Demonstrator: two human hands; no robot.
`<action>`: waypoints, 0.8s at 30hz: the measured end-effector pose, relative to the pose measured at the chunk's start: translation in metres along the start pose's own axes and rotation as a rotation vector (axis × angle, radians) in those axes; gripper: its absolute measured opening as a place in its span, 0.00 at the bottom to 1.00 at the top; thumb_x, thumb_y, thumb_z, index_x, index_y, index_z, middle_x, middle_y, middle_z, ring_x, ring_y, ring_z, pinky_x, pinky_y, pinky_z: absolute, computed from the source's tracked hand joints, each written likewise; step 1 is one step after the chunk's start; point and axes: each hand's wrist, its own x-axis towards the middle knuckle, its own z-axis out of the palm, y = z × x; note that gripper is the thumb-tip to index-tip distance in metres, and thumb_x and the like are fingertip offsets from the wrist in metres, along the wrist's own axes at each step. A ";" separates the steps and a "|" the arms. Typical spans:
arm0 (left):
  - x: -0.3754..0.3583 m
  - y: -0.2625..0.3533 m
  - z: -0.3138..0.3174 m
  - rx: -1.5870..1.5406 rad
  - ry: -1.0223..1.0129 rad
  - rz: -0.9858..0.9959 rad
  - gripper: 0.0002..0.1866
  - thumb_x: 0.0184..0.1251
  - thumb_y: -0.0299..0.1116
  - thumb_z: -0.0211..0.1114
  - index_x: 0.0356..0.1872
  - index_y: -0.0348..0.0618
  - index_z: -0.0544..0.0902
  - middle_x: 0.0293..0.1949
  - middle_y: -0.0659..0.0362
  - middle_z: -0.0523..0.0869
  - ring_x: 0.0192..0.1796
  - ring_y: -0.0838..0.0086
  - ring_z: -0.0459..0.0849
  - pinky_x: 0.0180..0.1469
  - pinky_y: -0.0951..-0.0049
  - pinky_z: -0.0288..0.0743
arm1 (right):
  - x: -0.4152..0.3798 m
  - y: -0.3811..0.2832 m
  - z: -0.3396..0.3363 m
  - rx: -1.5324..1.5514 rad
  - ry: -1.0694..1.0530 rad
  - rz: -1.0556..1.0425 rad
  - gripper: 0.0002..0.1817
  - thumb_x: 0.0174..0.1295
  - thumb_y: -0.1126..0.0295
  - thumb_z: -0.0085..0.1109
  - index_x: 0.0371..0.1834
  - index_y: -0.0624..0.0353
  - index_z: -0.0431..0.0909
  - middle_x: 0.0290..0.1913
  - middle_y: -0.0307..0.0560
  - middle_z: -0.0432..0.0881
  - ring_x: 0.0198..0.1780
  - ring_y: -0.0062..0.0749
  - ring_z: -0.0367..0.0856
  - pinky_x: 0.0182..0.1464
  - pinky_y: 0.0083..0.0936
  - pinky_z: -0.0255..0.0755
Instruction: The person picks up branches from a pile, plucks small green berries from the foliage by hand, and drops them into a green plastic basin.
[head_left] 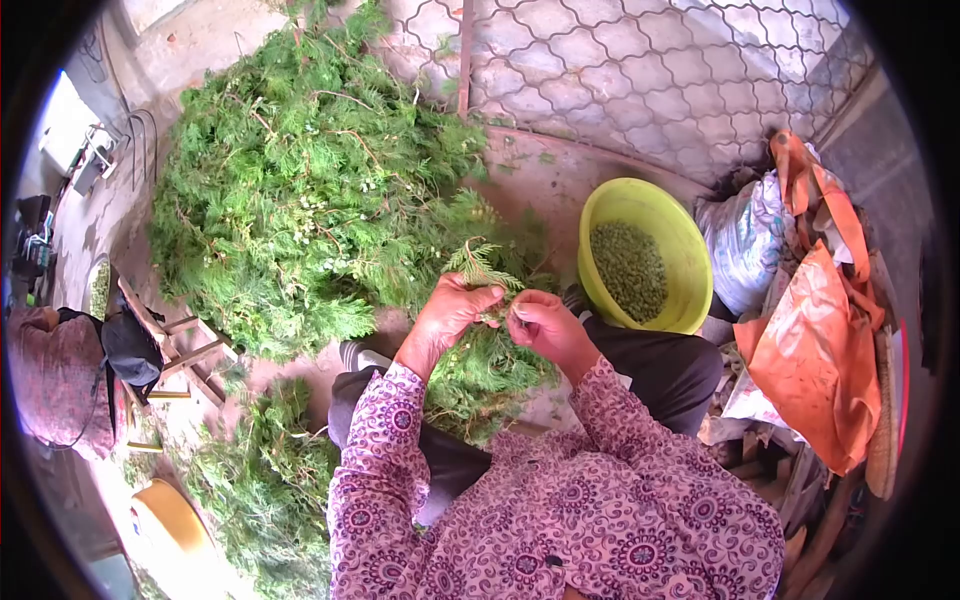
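My left hand (pixel 447 315) is closed around a green conifer sprig (pixel 482 270), whose flat leafy tip sticks up past the fingers. Close beside it, my right hand (pixel 553 328) pinches at the sprig's lower end; what lies between its fingertips is too small to make out. More cut sprigs (pixel 490 375) lie under my hands, between my legs. Ahead and to the left rises a large heap of leafy conifer branches (pixel 300 200) with small pale cones among the leaves. On my right, a yellow-green tub (pixel 695 245) holds many small green cones (pixel 628 270).
A wire mesh gate (pixel 640 90) spans the back. Stuffed sacks (pixel 745 240) and an orange bag (pixel 815 350) crowd the right side. At left are another person (pixel 62 375), a wooden stool frame (pixel 190 350), a yellow basin (pixel 172 515) and more branches (pixel 265 490).
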 end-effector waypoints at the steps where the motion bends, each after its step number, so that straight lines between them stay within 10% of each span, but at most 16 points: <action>1: 0.000 0.001 0.001 -0.083 0.022 -0.032 0.06 0.54 0.24 0.63 0.32 0.35 0.80 0.27 0.58 0.82 0.25 0.78 0.78 0.24 0.78 0.74 | -0.001 0.001 0.000 0.154 -0.082 -0.024 0.06 0.58 0.71 0.50 0.32 0.61 0.72 0.24 0.39 0.73 0.22 0.19 0.70 0.22 0.15 0.61; 24: 0.003 0.002 -0.005 0.052 0.359 0.078 0.03 0.54 0.24 0.61 0.30 0.36 0.78 0.23 0.62 0.80 0.19 0.82 0.75 0.18 0.84 0.70 | -0.003 0.002 0.015 0.270 -0.133 0.034 0.04 0.58 0.74 0.47 0.35 0.59 0.70 0.30 0.43 0.75 0.26 0.20 0.72 0.21 0.13 0.61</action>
